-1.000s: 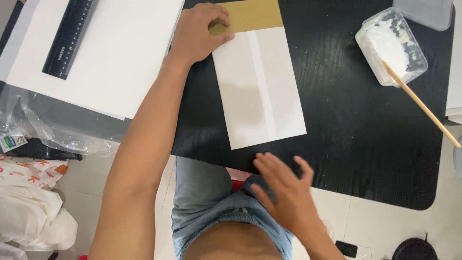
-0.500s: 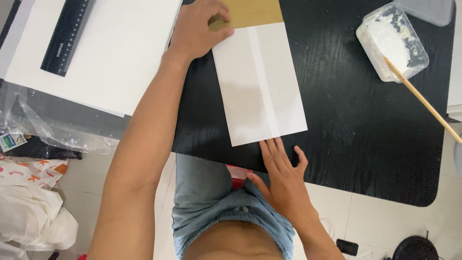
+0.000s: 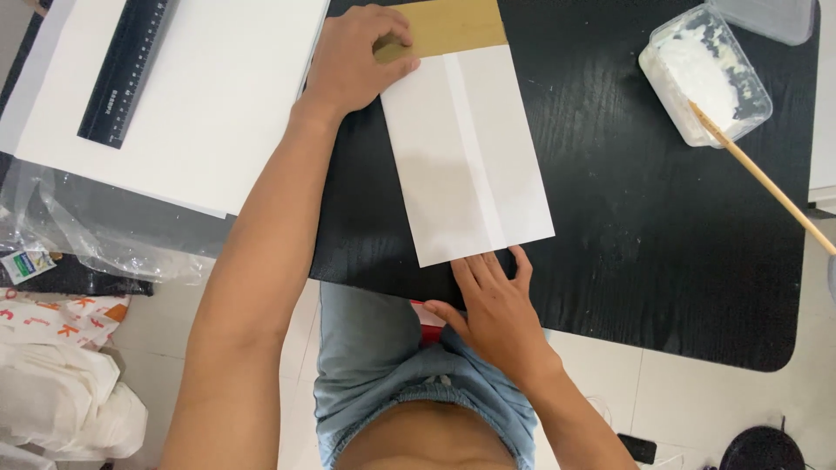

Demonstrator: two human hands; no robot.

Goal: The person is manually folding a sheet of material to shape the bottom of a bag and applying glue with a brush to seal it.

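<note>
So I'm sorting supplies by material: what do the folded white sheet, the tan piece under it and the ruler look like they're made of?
Folded white sheet: matte paper, creased lengthwise. Tan piece: probably cardboard or kraft paper, flat brown. Ruler: black, likely plastic or coated metal; unclear.

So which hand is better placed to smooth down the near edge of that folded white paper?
Probably the right hand: its fingertips rest at the near edge of the folded white paper sheet on the black table. The left hand is at the far end, pressing where paper meets the brown cardboard strip.

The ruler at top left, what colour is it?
Black ruler, seen clearly in the head view.
</note>
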